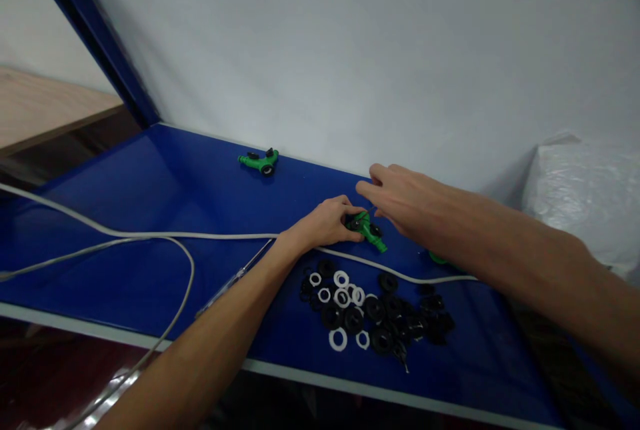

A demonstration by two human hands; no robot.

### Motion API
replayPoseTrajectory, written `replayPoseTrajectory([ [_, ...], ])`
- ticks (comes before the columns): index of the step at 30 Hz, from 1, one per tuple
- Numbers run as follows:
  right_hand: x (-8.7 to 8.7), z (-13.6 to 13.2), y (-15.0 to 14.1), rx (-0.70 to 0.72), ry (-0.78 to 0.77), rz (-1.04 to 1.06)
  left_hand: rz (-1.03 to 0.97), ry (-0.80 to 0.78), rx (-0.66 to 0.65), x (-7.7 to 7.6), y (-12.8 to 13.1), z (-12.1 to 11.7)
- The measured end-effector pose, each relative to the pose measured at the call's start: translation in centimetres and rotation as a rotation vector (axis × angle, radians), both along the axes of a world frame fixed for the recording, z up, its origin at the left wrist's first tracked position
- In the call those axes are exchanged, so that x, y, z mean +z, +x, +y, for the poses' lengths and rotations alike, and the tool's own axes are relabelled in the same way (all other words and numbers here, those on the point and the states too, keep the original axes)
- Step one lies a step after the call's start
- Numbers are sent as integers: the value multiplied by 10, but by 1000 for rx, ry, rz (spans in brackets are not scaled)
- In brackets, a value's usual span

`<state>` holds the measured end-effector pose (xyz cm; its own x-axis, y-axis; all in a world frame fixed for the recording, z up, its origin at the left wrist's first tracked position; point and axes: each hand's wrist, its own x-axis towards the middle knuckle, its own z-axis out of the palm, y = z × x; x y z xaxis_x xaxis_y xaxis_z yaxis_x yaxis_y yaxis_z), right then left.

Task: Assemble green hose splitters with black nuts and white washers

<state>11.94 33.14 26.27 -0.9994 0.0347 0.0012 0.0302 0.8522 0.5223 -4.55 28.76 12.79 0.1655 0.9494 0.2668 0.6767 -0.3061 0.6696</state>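
Green fitting (371, 237) pinched w/ L hand (332, 222) fingers; R hand (397, 195) nr it, can't tell fingers' grip.

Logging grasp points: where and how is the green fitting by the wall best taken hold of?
I'd probably pinch the green fitting by its slim left end, from above and the near side: the wall stands close behind, and that end juts past the black knobs.

Head-worn view, facing forward and down, over the blue table (200, 197)
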Motion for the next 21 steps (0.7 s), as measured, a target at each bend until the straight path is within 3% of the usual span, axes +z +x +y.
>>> replayPoseTrajectory([
  [4, 3, 0, 0, 46, -62, -27, -7, -20, 7, 0, 0, 0],
  [11, 2, 5, -7, 7, 101, -161, -3, 0, 2, -2, 0, 1],
  [18, 5, 2, 0, 41, -101, -66, -25, -43, 14, 2, 0, -1],
  [21, 3, 11, -2, 36, -66, -112, -16, -23, 4, 1, 0, 0],
])
